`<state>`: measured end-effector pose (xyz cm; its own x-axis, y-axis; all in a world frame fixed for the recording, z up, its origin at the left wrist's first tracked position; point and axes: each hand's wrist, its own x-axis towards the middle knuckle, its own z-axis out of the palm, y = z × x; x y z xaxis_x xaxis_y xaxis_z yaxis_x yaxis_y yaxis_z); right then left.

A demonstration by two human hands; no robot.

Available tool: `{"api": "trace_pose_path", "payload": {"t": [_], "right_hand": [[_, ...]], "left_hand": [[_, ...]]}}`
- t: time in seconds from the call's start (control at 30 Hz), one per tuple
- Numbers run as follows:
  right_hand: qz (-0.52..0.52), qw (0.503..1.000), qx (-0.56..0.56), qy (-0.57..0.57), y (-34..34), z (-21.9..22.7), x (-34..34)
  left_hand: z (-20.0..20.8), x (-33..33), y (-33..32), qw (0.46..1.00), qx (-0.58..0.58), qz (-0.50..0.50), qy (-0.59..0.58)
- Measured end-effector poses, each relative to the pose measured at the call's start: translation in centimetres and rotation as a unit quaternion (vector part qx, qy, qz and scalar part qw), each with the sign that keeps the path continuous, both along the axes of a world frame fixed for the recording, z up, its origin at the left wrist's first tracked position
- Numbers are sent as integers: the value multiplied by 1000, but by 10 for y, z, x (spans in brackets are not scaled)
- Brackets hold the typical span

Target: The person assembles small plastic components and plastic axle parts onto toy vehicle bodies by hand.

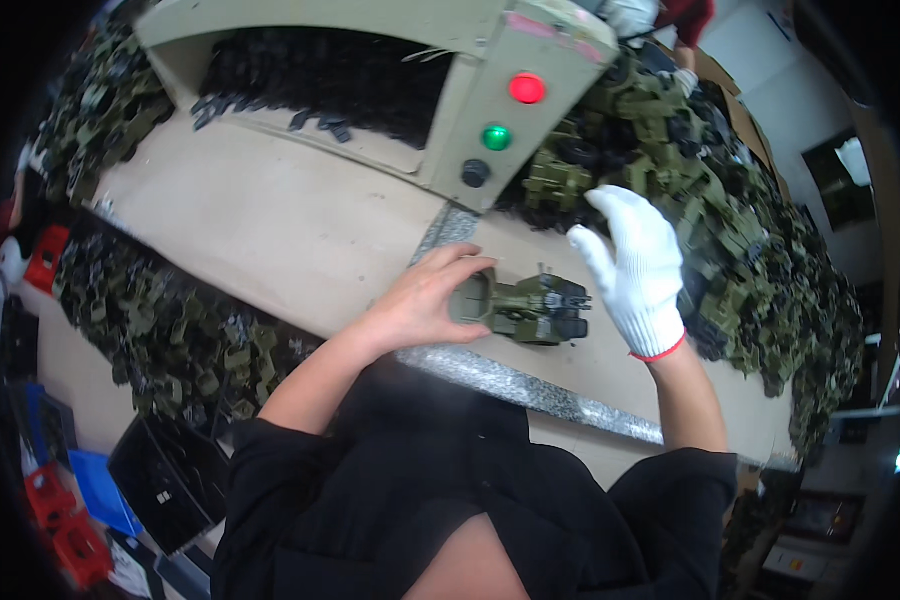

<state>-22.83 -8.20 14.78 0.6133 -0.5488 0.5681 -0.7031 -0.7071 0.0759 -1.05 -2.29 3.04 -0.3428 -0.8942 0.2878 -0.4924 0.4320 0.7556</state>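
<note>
1. two-sided hold on the olive-green toy vehicle (526, 308): bare left hand (418, 303) grasping the open tray end (473, 296), thumb at the near wall, fingers at the far one. pinch evenly, and probably lightly, to avoid bowing thin walls.
2. find the vehicle over the pale tabletop (300, 215), between both hands, near the metal edge strip (530, 392), with the dark wheeled end (567, 308) toward the right hand (642, 262). cannot tell about full contact with the surface underneath.
3. right hand in a white glove, raised just beside the wheeled end, thumb and fingers apart, apparently released from everything; cannot see all of the palm. bring support in squarely from this side before any firm push, likely the surest guard against twisting.
4. brace against the tabletop rather than in mid-air; level the body first.
5. mind the small upright pieces on top; press on the solid body, not on such fine parts, likely the first to snap.
6. work clear of the machine housing (370, 15), its red button (527, 88) and green button (496, 137). steer the glove away from the heap of green parts (760, 300) at right, to avoid dragging pieces in.
</note>
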Motion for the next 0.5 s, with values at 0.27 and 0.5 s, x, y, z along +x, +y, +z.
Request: {"api": "trace_pose_path", "payload": {"t": [0.27, 0.5], "right_hand": [[81, 951, 243, 174, -1, -47, 58], [25, 934, 287, 212, -2, -61, 51]], "left_hand": [[-54, -11, 2, 964, -189, 22, 185], [-49, -11, 4, 962, -190, 32, 195]]}}
